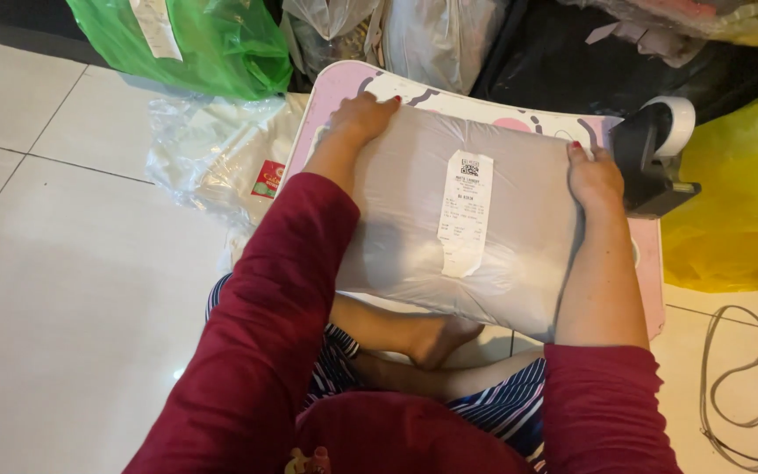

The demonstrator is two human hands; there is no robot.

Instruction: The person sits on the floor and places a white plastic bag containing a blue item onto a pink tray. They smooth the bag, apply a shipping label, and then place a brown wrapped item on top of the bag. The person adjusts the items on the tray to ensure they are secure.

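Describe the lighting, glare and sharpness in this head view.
Head view: soft overhead light puts a pale sheen on the grey parcel and floor tiles; the left hand and right hand are sharp; the label print is too small to read; the upper background is dim.

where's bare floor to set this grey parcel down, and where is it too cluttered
Bare white floor tiles lie left of the left hand, below the clear plastic bag. Crowded: green bag and other bags along the top, yellow bag and cables right. The pink table is mostly under the grey parcel, with the tape dispenser by the right hand.
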